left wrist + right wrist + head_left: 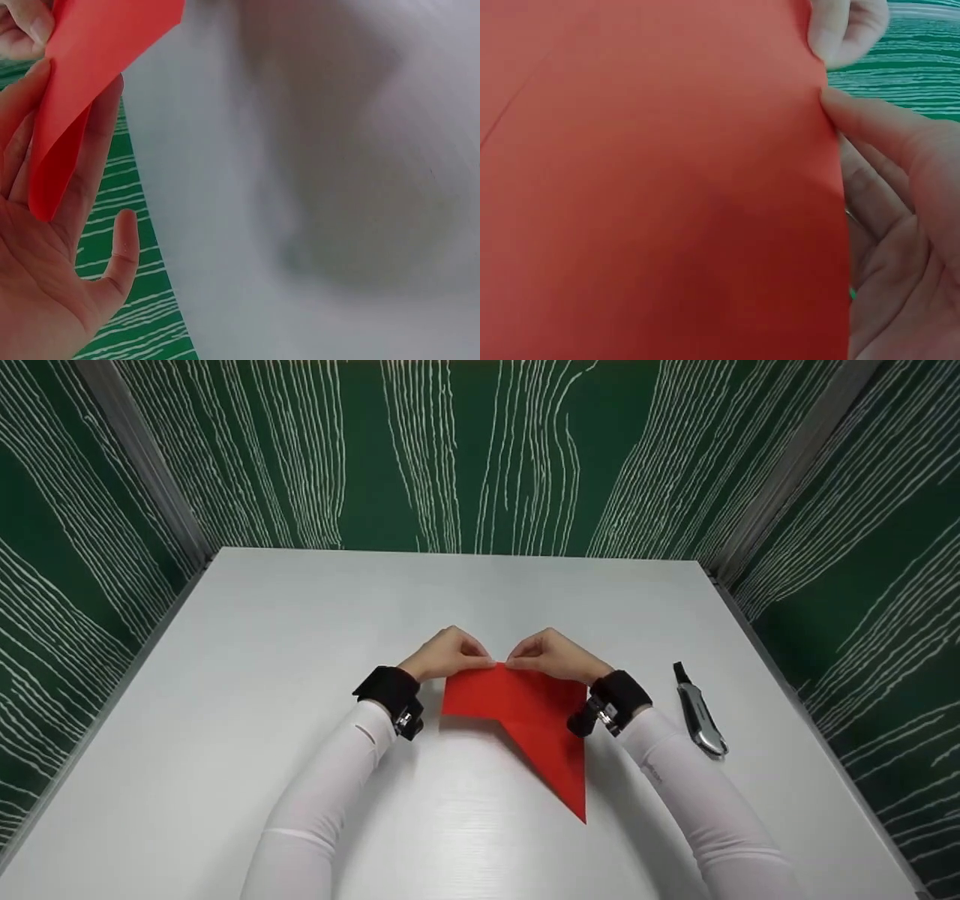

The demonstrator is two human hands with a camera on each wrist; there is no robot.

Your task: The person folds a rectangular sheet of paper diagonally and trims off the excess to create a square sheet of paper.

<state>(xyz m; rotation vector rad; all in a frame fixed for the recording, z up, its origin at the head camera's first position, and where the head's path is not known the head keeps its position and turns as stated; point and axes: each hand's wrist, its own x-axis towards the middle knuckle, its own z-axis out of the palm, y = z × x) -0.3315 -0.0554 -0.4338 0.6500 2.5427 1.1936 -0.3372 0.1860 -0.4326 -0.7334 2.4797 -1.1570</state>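
Observation:
Both hands hold a red sheet of paper (517, 694) by its top edge, above the white table. My left hand (448, 652) pinches the edge between thumb and fingers, just left of the middle. Close beside it, my right hand (555, 655) pinches the same edge. The paper's left part is short, while its right part hangs down to a long point. In the left wrist view the paper (105, 52) curls over at its end near the left palm (37, 277). A diagonal crease shows on the paper (667, 150) in the right wrist view.
A grey and black utility knife (701, 712) lies on the white table (225, 660), right of the right forearm. Green walls (367, 457) with white wavy lines stand behind and at both sides. Black camera straps (386, 690) wrap both wrists.

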